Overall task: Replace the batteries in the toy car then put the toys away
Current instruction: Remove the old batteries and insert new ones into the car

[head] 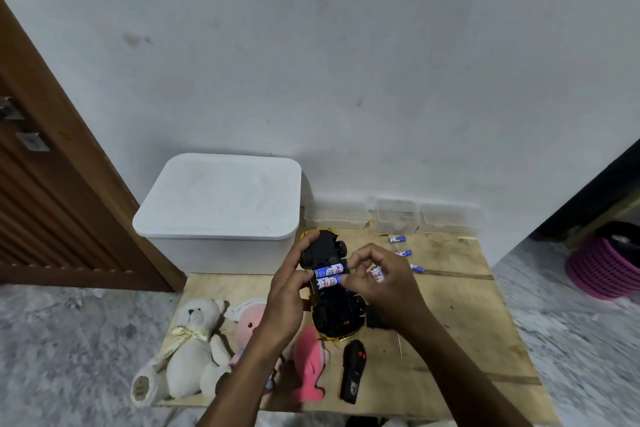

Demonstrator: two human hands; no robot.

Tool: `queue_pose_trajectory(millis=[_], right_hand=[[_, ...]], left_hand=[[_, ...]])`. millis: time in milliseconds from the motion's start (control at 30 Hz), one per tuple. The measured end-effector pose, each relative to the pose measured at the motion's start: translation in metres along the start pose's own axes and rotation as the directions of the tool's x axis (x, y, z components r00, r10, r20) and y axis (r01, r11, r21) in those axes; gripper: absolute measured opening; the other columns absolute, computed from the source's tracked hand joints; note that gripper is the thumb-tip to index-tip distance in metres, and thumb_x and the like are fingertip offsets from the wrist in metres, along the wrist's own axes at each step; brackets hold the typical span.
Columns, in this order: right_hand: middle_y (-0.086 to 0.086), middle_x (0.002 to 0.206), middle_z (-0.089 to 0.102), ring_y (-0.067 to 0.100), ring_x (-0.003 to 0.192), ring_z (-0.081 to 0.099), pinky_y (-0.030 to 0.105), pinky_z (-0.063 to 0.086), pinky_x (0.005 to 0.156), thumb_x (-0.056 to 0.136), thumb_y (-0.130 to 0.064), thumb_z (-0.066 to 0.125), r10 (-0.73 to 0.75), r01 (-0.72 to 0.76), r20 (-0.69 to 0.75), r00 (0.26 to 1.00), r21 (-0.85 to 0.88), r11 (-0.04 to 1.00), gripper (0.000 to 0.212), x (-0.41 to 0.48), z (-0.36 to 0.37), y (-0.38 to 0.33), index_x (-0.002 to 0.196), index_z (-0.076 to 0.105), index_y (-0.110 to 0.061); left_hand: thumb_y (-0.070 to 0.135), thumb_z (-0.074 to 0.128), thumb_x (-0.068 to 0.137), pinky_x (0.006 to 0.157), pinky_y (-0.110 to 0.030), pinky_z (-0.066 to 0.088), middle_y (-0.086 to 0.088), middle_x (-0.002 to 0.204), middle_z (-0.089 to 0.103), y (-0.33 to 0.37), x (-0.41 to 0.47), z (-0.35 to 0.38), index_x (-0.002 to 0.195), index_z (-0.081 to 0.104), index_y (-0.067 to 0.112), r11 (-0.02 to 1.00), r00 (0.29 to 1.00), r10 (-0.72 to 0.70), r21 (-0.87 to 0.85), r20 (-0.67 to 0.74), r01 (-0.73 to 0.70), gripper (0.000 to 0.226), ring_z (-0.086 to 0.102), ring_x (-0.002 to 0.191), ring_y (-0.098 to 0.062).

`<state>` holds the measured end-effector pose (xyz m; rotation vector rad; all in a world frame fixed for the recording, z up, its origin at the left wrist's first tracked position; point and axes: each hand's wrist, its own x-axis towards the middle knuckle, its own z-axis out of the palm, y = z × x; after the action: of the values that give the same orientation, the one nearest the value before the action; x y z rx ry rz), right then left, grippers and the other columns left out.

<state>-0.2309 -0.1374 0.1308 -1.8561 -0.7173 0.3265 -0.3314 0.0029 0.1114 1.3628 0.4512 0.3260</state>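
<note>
Black underside up, the toy car is gripped above the desk by the left hand, two batteries seated inside. Right hand pinches the nearer one, curling around a spare battery.

The two blue-and-white batteries sitting in the upturned toy car are showing print, but only a large blue "A" is reading on the upper one. The battery in the right hand is showing blurred red and blue letters, too small to make out.
</note>
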Motion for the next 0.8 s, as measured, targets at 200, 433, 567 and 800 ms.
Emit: queue_pose_trajectory(millis=[200, 433, 567, 800], right_hand=[[-0.02, 0.083, 0.061, 0.006, 0.078, 0.063, 0.023, 0.054, 0.07, 0.073, -0.026, 0.082, -0.224, 0.258, 0.154, 0.962, -0.261, 0.93, 0.025, 0.009, -0.002, 0.012, 0.097, 0.075, -0.023], [-0.022, 0.091, 0.063, 0.003, 0.084, 0.063, 0.026, 0.052, 0.071, 0.076, -0.037, 0.082, -0.238, 0.322, 0.266, 0.934, -0.338, 0.885, 0.028, 0.017, -0.008, 0.009, 0.102, 0.077, -0.028], [-0.013, 0.097, 0.067, 0.006, 0.083, 0.064, 0.025, 0.055, 0.066, 0.086, -0.038, 0.072, -0.317, 0.401, 0.272, 0.908, -0.349, 0.847, 0.024, 0.012, -0.006, 0.009, 0.105, 0.077, -0.025], [-0.01, 0.106, 0.065, 0.01, 0.091, 0.064, 0.029, 0.058, 0.071, 0.091, -0.04, 0.059, -0.316, 0.39, 0.259, 0.913, -0.318, 0.864, 0.027, 0.006, -0.004, 0.008, 0.109, 0.071, -0.023]], left_hand=[[0.019, 0.037, 0.082, 0.076, -0.032, 0.059, 0.024, 0.124, 0.065, 0.001, 0.0, 0.002, 0.137, 0.055, 0.045, 0.999, 1.0, 0.01, 0.031, 0.011, -0.01, 0.063, 0.065, 0.113, -0.007], [0.022, 0.038, 0.083, 0.083, -0.041, 0.06, 0.022, 0.128, 0.064, 0.002, -0.002, 0.002, 0.135, 0.056, 0.049, 0.999, 1.0, -0.003, 0.041, 0.009, 0.003, 0.061, 0.063, 0.118, -0.011], [0.023, 0.038, 0.081, 0.086, -0.05, 0.06, 0.023, 0.124, 0.065, 0.008, -0.001, 0.003, 0.132, 0.057, 0.051, 0.999, 1.0, -0.026, 0.028, 0.003, 0.026, 0.061, 0.062, 0.118, -0.017], [0.024, 0.038, 0.082, 0.077, -0.041, 0.06, 0.029, 0.118, 0.065, 0.011, -0.002, 0.005, 0.132, 0.056, 0.052, 0.998, 0.999, -0.045, 0.041, 0.004, 0.044, 0.06, 0.062, 0.115, -0.017]])
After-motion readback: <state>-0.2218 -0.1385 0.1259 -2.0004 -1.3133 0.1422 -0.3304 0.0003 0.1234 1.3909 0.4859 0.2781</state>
